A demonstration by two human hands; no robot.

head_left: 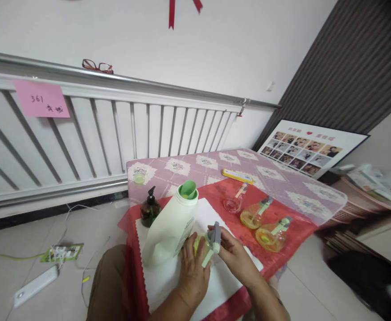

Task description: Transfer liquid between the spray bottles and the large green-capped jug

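Note:
My left hand (193, 272) is wrapped around the clear, yellowish body of a small spray bottle (201, 245). At its top, my right hand (230, 249) grips the grey and pale green spray head (216, 236). The bottle is partly hidden by my fingers. Just left of it, a large pale green jug (168, 229) stands on a white cloth (208, 211), a green spout (189, 189) showing in its open mouth. Behind the jug is a dark brown pump bottle (150, 209). Three more spray bottles stand to the right: one pinkish (232, 204), two yellow (249, 218) (269, 238).
A red cloth (211, 191) lies under the white one on a table with a purple patterned cover (208, 162). A yellow box (237, 175) and a small clear-green cap (139, 179) lie farther back. Beyond is a radiator (148, 129); cables and a white power bank (35, 286) lie on the floor.

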